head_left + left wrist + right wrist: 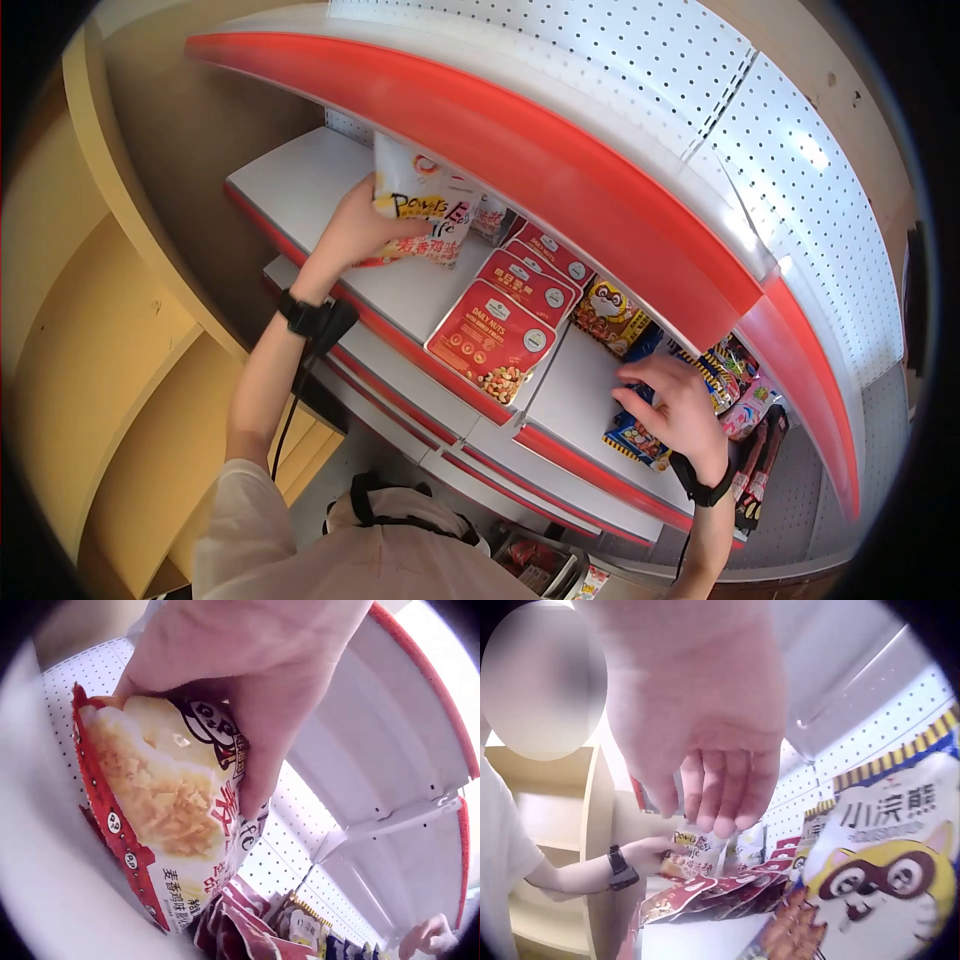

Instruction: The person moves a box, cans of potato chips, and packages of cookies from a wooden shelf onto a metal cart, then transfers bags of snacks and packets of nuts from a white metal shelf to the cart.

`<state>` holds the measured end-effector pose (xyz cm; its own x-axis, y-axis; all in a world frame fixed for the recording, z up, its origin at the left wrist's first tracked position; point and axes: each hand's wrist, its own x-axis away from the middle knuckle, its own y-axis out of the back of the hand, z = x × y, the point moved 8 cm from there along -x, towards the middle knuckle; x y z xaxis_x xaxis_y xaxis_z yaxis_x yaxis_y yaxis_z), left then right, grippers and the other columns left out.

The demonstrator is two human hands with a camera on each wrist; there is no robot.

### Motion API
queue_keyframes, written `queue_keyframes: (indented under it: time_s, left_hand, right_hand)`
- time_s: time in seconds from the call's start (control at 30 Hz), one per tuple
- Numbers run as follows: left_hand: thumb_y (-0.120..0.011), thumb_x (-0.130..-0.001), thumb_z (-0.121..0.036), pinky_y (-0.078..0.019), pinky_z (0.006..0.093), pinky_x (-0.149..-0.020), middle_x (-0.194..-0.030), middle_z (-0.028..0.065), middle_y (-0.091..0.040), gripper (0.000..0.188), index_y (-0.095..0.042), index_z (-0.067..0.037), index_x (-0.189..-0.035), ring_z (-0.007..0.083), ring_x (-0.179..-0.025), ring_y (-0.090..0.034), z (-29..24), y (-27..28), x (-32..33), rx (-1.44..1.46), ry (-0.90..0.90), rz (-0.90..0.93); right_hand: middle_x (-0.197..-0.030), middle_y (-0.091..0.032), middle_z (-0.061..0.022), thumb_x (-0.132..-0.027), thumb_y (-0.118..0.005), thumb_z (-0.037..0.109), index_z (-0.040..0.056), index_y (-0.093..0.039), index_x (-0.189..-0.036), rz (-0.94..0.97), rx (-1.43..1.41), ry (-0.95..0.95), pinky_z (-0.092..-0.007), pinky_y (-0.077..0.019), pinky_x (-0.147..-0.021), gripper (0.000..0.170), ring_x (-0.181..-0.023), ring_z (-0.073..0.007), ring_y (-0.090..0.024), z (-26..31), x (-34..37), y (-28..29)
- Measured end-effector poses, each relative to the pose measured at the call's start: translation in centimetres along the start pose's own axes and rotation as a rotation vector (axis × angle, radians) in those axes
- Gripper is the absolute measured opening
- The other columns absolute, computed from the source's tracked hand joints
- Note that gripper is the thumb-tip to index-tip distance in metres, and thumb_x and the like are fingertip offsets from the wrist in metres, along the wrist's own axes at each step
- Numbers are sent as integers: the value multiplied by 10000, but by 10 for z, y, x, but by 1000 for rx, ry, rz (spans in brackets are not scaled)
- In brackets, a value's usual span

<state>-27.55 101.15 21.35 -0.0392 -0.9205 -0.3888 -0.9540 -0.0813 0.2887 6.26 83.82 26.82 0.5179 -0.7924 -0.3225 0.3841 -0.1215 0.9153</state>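
My left hand (355, 230) grips a white and yellow snack bag (432, 200) over the left part of the shelf. In the left wrist view the thumb lies across the bag's front, and the red sealed edge of the bag (112, 810) faces left. Another pale bag (488, 218) stands behind it. To its right lean several red Daily Nuts bags (495, 335) in a row. My right hand (680, 400) hangs loosely curled with nothing in it, over blue and yellow snack bags. A raccoon-faced bag (877, 877) stands close below it in the right wrist view.
A red-edged upper shelf (480, 130) overhangs the goods, with a white pegboard (800, 170) above. Dark long packets (762, 465) and a pink bag (752, 408) lie at the far right. Wooden shelving (130, 400) stands on the left.
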Motion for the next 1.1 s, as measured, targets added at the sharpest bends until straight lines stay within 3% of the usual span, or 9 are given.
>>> queue_keyframes:
  time_s: [0.07, 0.13, 0.23, 0.43, 0.73, 0.87, 0.97, 1.1]
  left_hand:
    - [-865, -659, -155, -527, 316, -857, -1062, 144, -694, 625, -549, 24, -1168, 202, -985, -670, -10, 13, 28, 24, 17, -55]
    - [-856, -680, -133, -538, 322, -834, -1054, 139, -695, 581, -551, 13, -1153, 188, -971, -672, -10, 32, 52, 56, 45, -141]
    - [-864, -679, -124, -545, 332, -821, -1065, 133, -691, 570, -553, 14, -1135, 185, -966, -672, -17, 50, 89, 54, 37, -169]
    - [-887, -635, -50, -538, 328, -848, -1059, 80, -666, 605, -555, 18, -1136, 155, -970, -637, 5, 79, 162, 215, 109, -189]
    - [-896, -592, 3, -527, 336, -872, -1157, 124, -620, 776, -479, 35, -1245, 181, -1048, -608, 30, 102, 260, 299, 240, -208]
    - [-892, -576, 22, -524, 351, -893, -1159, 126, -617, 775, -477, 50, -1230, 188, -1036, -613, 35, 115, 290, 275, 333, -185]
    - [-891, -596, 8, -538, 333, -837, -1070, 136, -656, 619, -560, 61, -1118, 188, -980, -644, 33, 129, 308, 280, 337, -300]
    - [-881, -599, 30, -534, 336, -844, -1061, 135, -662, 602, -566, 62, -1111, 194, -981, -648, 53, 133, 330, 350, 420, -266]
  right_hand:
    - [-892, -675, -113, -831, -729, 179, 16, -670, -977, 51, 184, 103, -357, -520, -728, 227, -828, -290, -653, 21, -25, -2]
    - [-954, -660, -121, -857, -705, 200, 22, -662, -1032, 87, 175, 56, -370, -517, -777, 254, -882, -295, -644, 23, -47, -7]
    - [-1070, -632, -165, -880, -681, 208, 18, -633, -1129, 27, 118, 177, -363, -502, -847, 317, -987, -301, -624, 36, -80, -15]
    - [-1080, -633, -167, -878, -682, 203, 17, -625, -1141, 2, 96, 170, -365, -509, -836, 328, -977, -306, -629, 40, -158, -36]
    - [-1095, -634, -169, -875, -683, 196, 15, -612, -1159, 0, 65, 90, -368, -520, -821, 344, -963, -312, -636, 34, -222, -50]
    - [-1102, -634, -170, -874, -683, 193, 14, -607, -1167, -4, 59, 85, -369, -525, -814, 352, -956, -315, -640, 41, -239, -54]
    - [-1107, -635, -171, -873, -683, 191, 14, -603, -1173, -2, 51, 89, -370, -528, -809, 358, -952, -317, -642, 47, -251, -59]
    - [-1113, -635, -172, -872, -684, 188, 13, -597, -1181, -10, 42, 108, -371, -533, -802, 366, -945, -320, -646, 57, -263, -64]
